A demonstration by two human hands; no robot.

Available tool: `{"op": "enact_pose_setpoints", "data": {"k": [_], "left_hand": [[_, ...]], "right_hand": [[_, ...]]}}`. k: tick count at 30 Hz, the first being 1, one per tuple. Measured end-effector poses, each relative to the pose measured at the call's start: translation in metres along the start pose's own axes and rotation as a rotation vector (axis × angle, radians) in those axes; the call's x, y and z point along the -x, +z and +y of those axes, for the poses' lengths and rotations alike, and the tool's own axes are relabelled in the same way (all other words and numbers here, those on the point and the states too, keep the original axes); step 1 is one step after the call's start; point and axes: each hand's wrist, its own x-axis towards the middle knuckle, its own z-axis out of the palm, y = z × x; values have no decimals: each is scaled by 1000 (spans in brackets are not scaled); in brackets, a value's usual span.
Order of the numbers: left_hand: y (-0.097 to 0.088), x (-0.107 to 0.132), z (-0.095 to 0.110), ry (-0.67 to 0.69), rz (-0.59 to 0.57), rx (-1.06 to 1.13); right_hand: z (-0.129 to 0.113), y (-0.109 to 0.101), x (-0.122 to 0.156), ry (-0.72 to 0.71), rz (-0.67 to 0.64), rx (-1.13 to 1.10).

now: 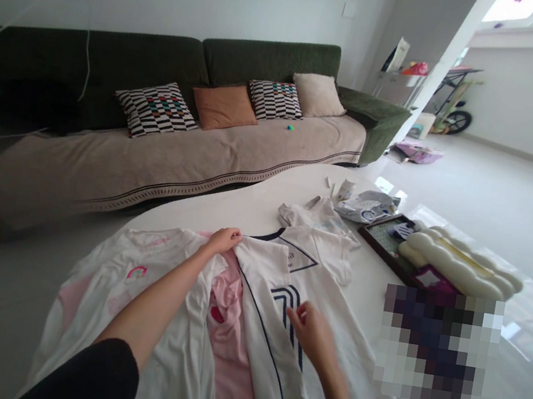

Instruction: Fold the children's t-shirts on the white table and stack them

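Note:
A white T-shirt (328, 324) with navy collar and stripes lies on the table, its left side folded over toward the middle. My left hand (226, 239) is closed on its fabric near the shoulder. My right hand (314, 328), fingers curled together, is over the striped chest; whether cloth is between the fingertips is hidden. Under and left of it is a pink garment (238, 363), partly covered. A white long-sleeved top (157, 317) with a rainbow print and pink patches is spread on the left, below my left forearm. A small pale shirt (315, 214) lies beyond the collar.
The white table (214, 208) also bears a silvery plastic bag (369, 207), a white bottle (346, 190) and a dark-rimmed tray (380, 246) with a puffy cream item (459, 260). A blurred-out patch sits at the right. Behind stands a green sofa (273, 59) with cushions.

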Motion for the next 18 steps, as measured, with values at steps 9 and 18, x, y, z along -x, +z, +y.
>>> {"op": "enact_pose_setpoints", "data": {"k": [9, 18], "left_hand": [[0, 7, 15, -96, 36, -112], [1, 14, 33, -130, 128, -146]], "right_hand": [[23, 0, 101, 6, -107, -137], [34, 11, 130, 176, -369, -459]]}}
